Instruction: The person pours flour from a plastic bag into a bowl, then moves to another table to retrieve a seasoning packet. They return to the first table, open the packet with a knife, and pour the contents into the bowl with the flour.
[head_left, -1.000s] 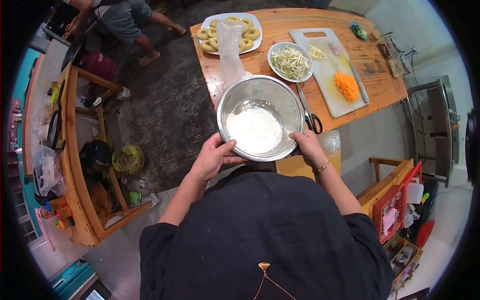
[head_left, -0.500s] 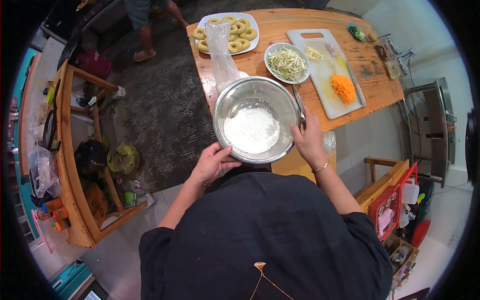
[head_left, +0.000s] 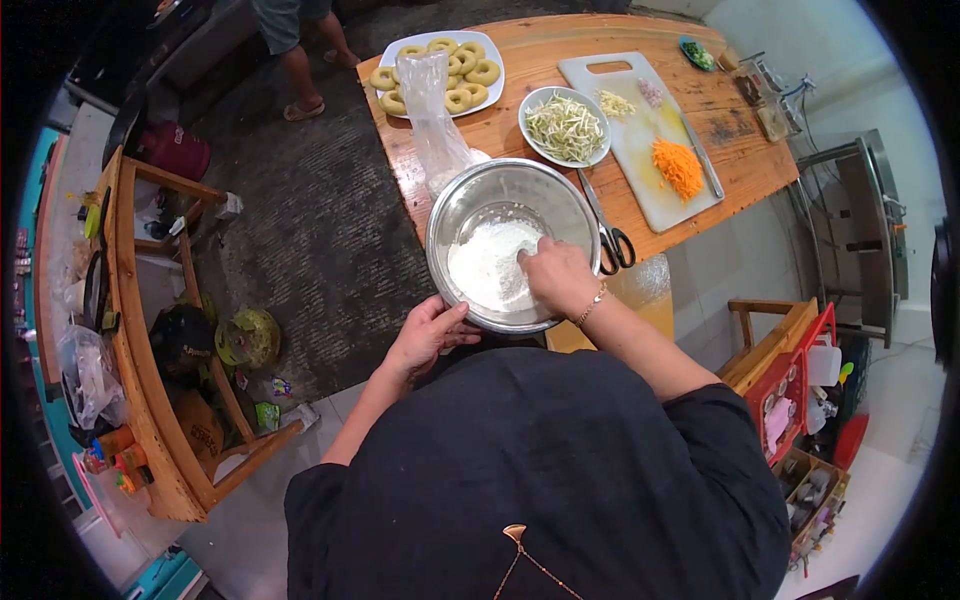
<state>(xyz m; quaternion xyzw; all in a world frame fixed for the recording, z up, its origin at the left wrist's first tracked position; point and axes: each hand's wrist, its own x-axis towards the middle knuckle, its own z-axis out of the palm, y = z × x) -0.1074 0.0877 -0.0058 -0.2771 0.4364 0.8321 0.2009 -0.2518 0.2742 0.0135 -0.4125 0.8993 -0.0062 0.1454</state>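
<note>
A steel mixing bowl [head_left: 470, 195] with white flour [head_left: 480, 268] in it sits at the near edge of the wooden table [head_left: 520, 140]. My left hand [head_left: 428, 333] grips the bowl's near rim. My right hand [head_left: 556, 274] is inside the bowl, fingers down in the flour; whether they pinch any cannot be seen. A clear plastic bag [head_left: 432, 105] stands just behind the bowl.
Behind are a white plate of dough rings [head_left: 440, 62], a bowl of bean sprouts [head_left: 564, 125], scissors [head_left: 605, 225], and a cutting board [head_left: 640, 140] with shredded carrot [head_left: 677, 166] and a knife [head_left: 703, 155]. Another person's legs [head_left: 295, 45] stand at the far left. A wooden shelf [head_left: 150, 330] is left.
My right hand left the bowl's right rim and went down into the flour. My left hand stayed on the near rim.
</note>
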